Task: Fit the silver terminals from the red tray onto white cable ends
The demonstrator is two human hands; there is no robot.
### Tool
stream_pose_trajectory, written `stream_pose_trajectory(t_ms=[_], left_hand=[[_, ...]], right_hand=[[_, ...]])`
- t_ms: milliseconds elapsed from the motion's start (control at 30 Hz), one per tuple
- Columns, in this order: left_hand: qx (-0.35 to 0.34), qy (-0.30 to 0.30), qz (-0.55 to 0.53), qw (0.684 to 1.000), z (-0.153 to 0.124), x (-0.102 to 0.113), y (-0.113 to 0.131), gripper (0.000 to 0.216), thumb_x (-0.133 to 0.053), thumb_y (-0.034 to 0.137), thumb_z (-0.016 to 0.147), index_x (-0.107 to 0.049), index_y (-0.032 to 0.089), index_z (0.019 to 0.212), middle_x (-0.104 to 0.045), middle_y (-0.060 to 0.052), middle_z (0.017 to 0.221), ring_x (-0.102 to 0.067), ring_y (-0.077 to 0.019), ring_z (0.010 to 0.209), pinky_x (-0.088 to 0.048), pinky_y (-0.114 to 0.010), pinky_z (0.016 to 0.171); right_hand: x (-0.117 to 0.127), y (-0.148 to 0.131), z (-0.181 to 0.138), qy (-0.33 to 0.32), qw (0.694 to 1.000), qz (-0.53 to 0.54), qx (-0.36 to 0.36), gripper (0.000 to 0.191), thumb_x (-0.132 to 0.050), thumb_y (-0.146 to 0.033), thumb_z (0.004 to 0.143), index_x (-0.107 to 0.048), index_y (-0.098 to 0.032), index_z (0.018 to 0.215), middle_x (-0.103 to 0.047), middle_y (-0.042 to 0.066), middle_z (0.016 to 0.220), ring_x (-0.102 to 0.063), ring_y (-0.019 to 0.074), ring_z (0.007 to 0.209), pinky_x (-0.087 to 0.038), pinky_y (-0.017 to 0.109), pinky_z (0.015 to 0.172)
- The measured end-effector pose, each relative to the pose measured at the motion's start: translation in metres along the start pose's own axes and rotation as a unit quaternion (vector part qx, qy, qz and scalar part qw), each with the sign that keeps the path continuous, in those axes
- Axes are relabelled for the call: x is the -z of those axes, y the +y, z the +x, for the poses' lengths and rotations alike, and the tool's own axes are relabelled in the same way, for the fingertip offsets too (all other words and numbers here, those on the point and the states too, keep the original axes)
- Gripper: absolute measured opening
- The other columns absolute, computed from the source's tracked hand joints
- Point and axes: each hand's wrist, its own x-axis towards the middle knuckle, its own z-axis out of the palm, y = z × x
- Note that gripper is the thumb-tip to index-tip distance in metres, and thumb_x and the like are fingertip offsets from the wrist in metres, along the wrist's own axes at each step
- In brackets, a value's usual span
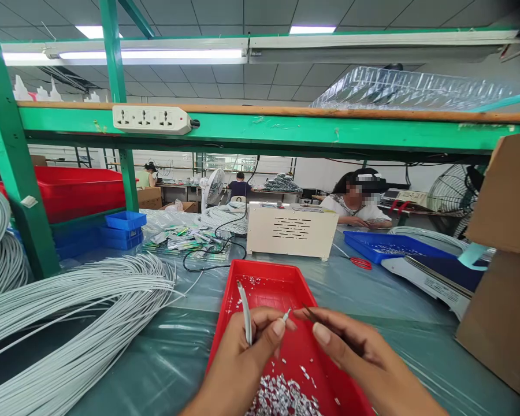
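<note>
Over the red tray (266, 268), my left hand (247, 352) is closed, pinching the stripped end of a thin white cable (286, 316) between thumb and forefinger. A pale, curved strip (245, 312) with a dark tip also stands up out of this hand; its kind is unclear. Close by on the right, my right hand (355, 346) is closed around a thin dark pointed tool (310, 314), whose points face the cable end. The fingers hide the rest of it. Many small shiny metal pieces (281, 398) lie in the near part of the tray.
Bundled white cables (91, 306) spread across the left of the bench. A cream metal box (292, 231), red-handled scissors (360, 263), a blue tray (394, 247) and a scale (429, 283) stand beyond. Cardboard boxes (494, 323) edge the right. A person (357, 199) sits opposite.
</note>
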Motion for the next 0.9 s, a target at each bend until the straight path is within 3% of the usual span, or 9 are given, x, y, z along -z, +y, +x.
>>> stream_pose_trajectory(t_ms=[67, 267, 367, 700, 900], left_hand=[[-0.005, 0.000, -0.003, 1.000, -0.0014, 0.0004, 0.0003, 0.026, -0.068, 0.045, 0.074, -0.069, 0.020, 0.082, -0.061, 0.002, 0.069, -0.048, -0.0106, 0.062, -0.036, -0.024, 0.062], [-0.010, -0.012, 0.001, 1.000, -0.0040, 0.0001, -0.0018, 0.023, -0.067, 0.043, 0.076, -0.069, 0.022, 0.084, -0.066, 0.000, 0.079, -0.052, -0.0137, 0.074, -0.039, -0.027, 0.072], [-0.014, -0.010, -0.016, 1.000, -0.0057, -0.0013, -0.0006, 0.021, -0.069, 0.042, 0.075, -0.070, 0.023, 0.083, -0.068, 0.001, 0.078, -0.055, -0.0137, 0.076, -0.039, -0.026, 0.074], [-0.027, -0.034, -0.012, 0.999, -0.0063, -0.0045, 0.0065, 0.019, -0.068, 0.043, 0.074, -0.076, 0.026, 0.081, -0.069, 0.002, 0.074, -0.058, -0.0138, 0.074, -0.041, -0.023, 0.071], [-0.025, -0.039, -0.002, 0.999, -0.0049, -0.0027, 0.0002, 0.018, -0.067, 0.041, 0.076, -0.074, 0.025, 0.080, -0.068, 0.001, 0.076, -0.059, -0.0148, 0.077, -0.041, -0.024, 0.073]], right_hand=[[0.0015, -0.0024, -0.0022, 0.000, 1.000, -0.021, -0.013, 0.032, -0.071, -0.050, 0.068, -0.076, -0.029, 0.091, -0.075, 0.003, 0.100, -0.061, 0.0256, 0.098, -0.045, 0.032, 0.084], [0.0004, -0.0080, -0.0014, -0.121, 0.992, -0.037, 0.006, 0.018, -0.066, -0.044, 0.076, -0.077, -0.031, 0.082, -0.070, -0.004, 0.069, -0.057, 0.0161, 0.068, -0.041, 0.023, 0.064], [-0.0020, -0.0093, -0.0013, -0.125, 0.992, -0.022, 0.011, 0.015, -0.071, -0.036, 0.073, -0.077, -0.033, 0.087, -0.071, -0.005, 0.071, -0.058, 0.0163, 0.075, -0.041, 0.021, 0.067], [-0.0059, -0.0104, -0.0069, -0.111, 0.994, -0.012, -0.001, 0.018, -0.068, -0.045, 0.074, -0.077, -0.033, 0.083, -0.071, -0.003, 0.071, -0.062, 0.0212, 0.078, -0.044, 0.025, 0.069], [-0.0030, -0.0079, -0.0058, -0.147, 0.989, -0.014, 0.016, 0.016, -0.067, -0.039, 0.077, -0.077, -0.033, 0.088, -0.072, -0.005, 0.073, -0.062, 0.0180, 0.072, -0.044, 0.023, 0.069]])
